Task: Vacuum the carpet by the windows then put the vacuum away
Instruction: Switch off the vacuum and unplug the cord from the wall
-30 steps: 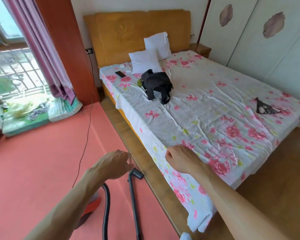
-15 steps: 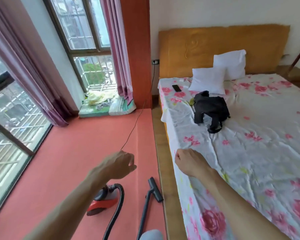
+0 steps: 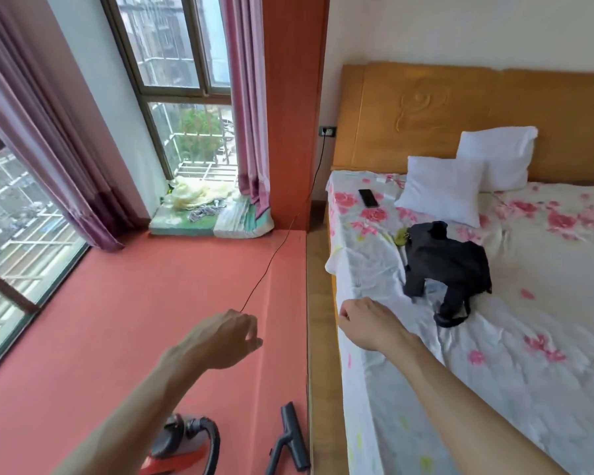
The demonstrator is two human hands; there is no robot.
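Vacuum [image 3: 177,450]: red canister, on the carpet [image 3: 117,320] at the view's bottom edge. Its nozzle [image 3: 294,437] lies just beside the wooden strip [image 3: 318,337] that borders the bed [image 3: 494,371]. The carpet stretches from that strip to the windows [image 3: 182,80].

Cord [image 3: 274,255]: runs from the socket [image 3: 328,131] to the left hand [image 3: 223,337], whose fingers are curled (any pinch is hidden, so I cannot tell).

Right hand [image 3: 371,323]: over the bed's edge, fingers curled under, nothing seen in them.

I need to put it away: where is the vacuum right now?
In the head view the red vacuum sits on the pink carpet at the bottom edge, under the left forearm, its black nozzle lying to the right beside the bed frame.
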